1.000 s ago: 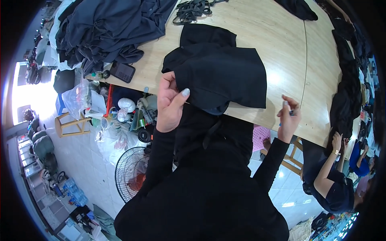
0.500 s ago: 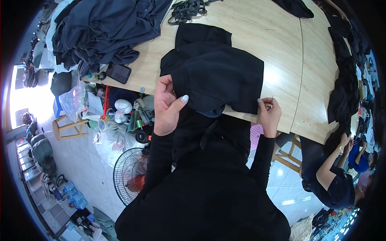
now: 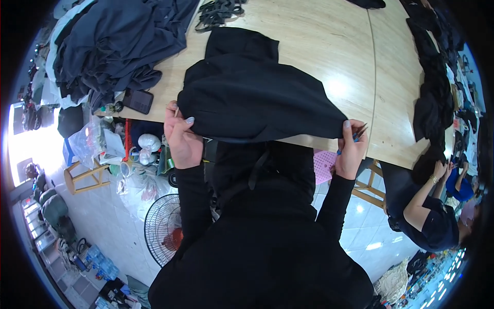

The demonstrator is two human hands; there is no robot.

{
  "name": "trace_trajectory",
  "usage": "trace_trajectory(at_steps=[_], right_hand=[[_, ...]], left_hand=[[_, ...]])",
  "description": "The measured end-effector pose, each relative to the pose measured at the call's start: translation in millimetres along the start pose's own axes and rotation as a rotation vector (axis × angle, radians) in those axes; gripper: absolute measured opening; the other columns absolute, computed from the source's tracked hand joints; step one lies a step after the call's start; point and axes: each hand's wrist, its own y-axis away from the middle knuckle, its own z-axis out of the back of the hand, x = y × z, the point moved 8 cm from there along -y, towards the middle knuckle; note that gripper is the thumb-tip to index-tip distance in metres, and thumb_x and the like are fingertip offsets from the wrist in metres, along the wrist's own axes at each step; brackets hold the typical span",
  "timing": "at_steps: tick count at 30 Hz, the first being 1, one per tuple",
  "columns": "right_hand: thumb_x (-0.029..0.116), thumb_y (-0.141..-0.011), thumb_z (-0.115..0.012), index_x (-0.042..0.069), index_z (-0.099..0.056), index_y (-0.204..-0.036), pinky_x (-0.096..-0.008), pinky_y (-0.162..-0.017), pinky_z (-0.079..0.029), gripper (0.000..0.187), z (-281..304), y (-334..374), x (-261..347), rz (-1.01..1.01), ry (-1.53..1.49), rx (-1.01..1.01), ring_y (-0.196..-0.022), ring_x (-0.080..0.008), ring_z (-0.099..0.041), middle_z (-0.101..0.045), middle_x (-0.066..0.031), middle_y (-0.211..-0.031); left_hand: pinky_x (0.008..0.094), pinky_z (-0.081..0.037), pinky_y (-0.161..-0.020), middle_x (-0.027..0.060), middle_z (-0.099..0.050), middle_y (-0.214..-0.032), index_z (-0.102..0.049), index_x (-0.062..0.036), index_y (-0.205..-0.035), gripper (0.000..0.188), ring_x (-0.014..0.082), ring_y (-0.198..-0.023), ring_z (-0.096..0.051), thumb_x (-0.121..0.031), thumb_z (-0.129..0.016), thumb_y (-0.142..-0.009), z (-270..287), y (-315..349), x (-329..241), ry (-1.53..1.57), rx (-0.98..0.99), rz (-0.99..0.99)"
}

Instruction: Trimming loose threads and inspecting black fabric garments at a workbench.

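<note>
A pale wooden bench (image 3: 329,46) fills the upper frame above a white tiled floor (image 3: 110,226). At mid-frame, the left hand (image 3: 181,136) and right hand (image 3: 351,149) each pinch closed on an edge of the black fabric garment (image 3: 252,98) spread at the bench's near edge.

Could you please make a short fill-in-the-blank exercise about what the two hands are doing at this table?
1. Both hands hold a ____ garment at the near edge of the table.
2. The left hand and the right hand grip ____ ends of its lower edge.
3. The wooden table is ____ in colour.
4. A pile of dark blue cloth lies on the person's ____ side.

Missing words: black; opposite; light brown; left
</note>
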Motion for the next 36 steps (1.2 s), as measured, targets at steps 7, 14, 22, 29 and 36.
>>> trace_trajectory(at_steps=[7,14,22,29,36], right_hand=[[0.012,-0.11,-0.067,0.004,-0.062,-0.109,-0.0196,-0.051,-0.034,0.01,18.9,-3.1,80.2,0.298,-0.124,-0.035,-0.083,-0.0185,-0.074,-0.066,-0.006,-0.086],[0.012,-0.11,-0.068,0.001,-0.065,-0.111,-0.0216,-0.056,-0.043,0.012,22.4,-6.2,62.9,0.175,0.121,-0.041,-0.079,-0.0154,-0.072,-0.068,-0.0071,-0.088],[0.009,-0.109,-0.067,-0.004,-0.07,-0.111,-0.029,-0.078,-0.058,0.014,-2.7,-1.8,13.1,-0.033,0.244,0.101,-0.08,-0.0149,-0.069,-0.069,-0.0078,-0.09],[0.005,-0.109,-0.063,-0.006,-0.071,-0.114,-0.0283,-0.078,-0.057,0.014,5.0,-12.4,6.3,0.001,0.259,0.133,-0.082,-0.0136,-0.069,-0.072,-0.0087,-0.093],[0.001,-0.106,-0.063,-0.006,-0.072,-0.117,-0.0284,-0.078,-0.057,0.016,-33.6,-22.4,-31.3,-0.049,0.263,0.228,-0.083,-0.0146,-0.071,-0.074,-0.0099,-0.099]], left_hand=[[0.0358,-0.043,-0.119,0.0105,-0.057,-0.135,-0.056,-0.0024,-0.123,0.041,0.0234,-0.135,-0.057,0.01,-0.061,-0.084,-22.0,-7.3,1.2,0.011,0.059,-0.001],[0.0345,-0.041,-0.116,0.0144,-0.06,-0.141,-0.059,-0.0014,-0.133,0.046,0.0258,-0.139,-0.056,0.004,-0.063,-0.088,32.0,-40.8,4.8,-0.973,-0.148,-0.071],[0.0622,-0.026,-0.128,0.0173,-0.059,-0.153,-0.067,-0.0085,-0.135,0.043,0.0473,-0.157,-0.035,-0.023,-0.073,-0.094,-64.5,24.0,78.3,-1.698,0.382,-0.473],[0.0499,-0.046,-0.112,0.013,-0.074,-0.12,-0.075,-0.0064,-0.103,0.033,0.0422,-0.134,-0.058,0.008,-0.063,-0.076,-97.0,5.1,59.0,-1.514,0.404,-0.658],[0.044,-0.055,-0.082,0.0116,-0.064,-0.097,-0.064,-0.0063,-0.103,0.028,0.0334,-0.097,-0.066,-0.017,-0.083,-0.085,-164.6,54.9,156.0,-1.445,0.65,-0.359]])
